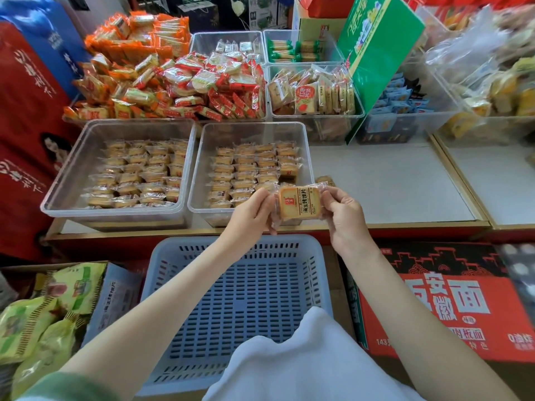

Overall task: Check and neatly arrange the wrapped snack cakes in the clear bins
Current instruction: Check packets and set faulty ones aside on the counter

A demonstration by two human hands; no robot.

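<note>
head view: both hands are up w/ one cake (299, 204) between them, label facing the cam. left hand (254, 211) pinches the wrapper's left edge, fingers curled on the seal. right hand (344, 215) pinches the right edge the same way. nothing else in either hand. the cake hangs just above the front right corner of the right bin (254, 125), not in it yet. left bin (139, 122) has tidy rows. right bin has 3 columns and the right one stops short, so the free spot is front right, prob where this one goes. the step reads as the check: hold by the seals only, no squeeze on the cake, tilt it to see both faces & seams for tears or crush. then stand it on edge like its neighbours, label the same way, snug vs the last one. a loose cake (325, 179) lies on the shelf (390, 183) just beside that bin, next up i'd guess. basket (237, 299) sits below the hands
</note>
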